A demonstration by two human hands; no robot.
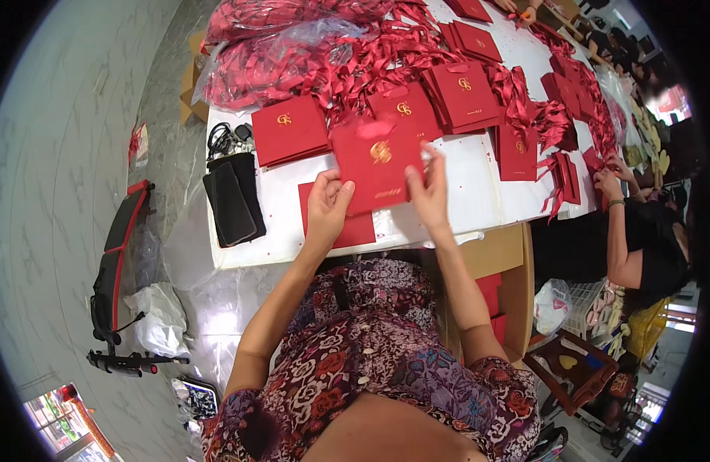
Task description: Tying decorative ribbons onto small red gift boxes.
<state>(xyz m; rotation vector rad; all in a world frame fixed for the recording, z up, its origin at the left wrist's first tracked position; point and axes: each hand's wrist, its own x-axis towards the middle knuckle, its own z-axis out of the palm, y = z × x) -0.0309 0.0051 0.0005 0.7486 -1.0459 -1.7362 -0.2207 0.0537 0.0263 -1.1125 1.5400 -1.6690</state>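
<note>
A red paper gift bag (374, 165) with a gold emblem is held up over the near edge of the table. My left hand (329, 204) is closed on its lower left side, thumb across the front. At the bag's right edge is my right hand (430, 189), slightly blurred, its thumb over the front and its fingers apart beyond the edge. Under the held bag, another flat red bag (356, 233) lies on the white table. Just behind sit a stack of red bags (289, 131) on the left and more stacked bags (466, 96) toward the right.
Red ribbons (355, 69) and plastic-wrapped red bundles (255, 73) cover the far side of the white table (462, 181). A black phone (230, 202) and cables (232, 140) rest at its left edge. On the right, a co-worker's hands (610, 181) handle red items. A wooden shelf (489, 254) stands below.
</note>
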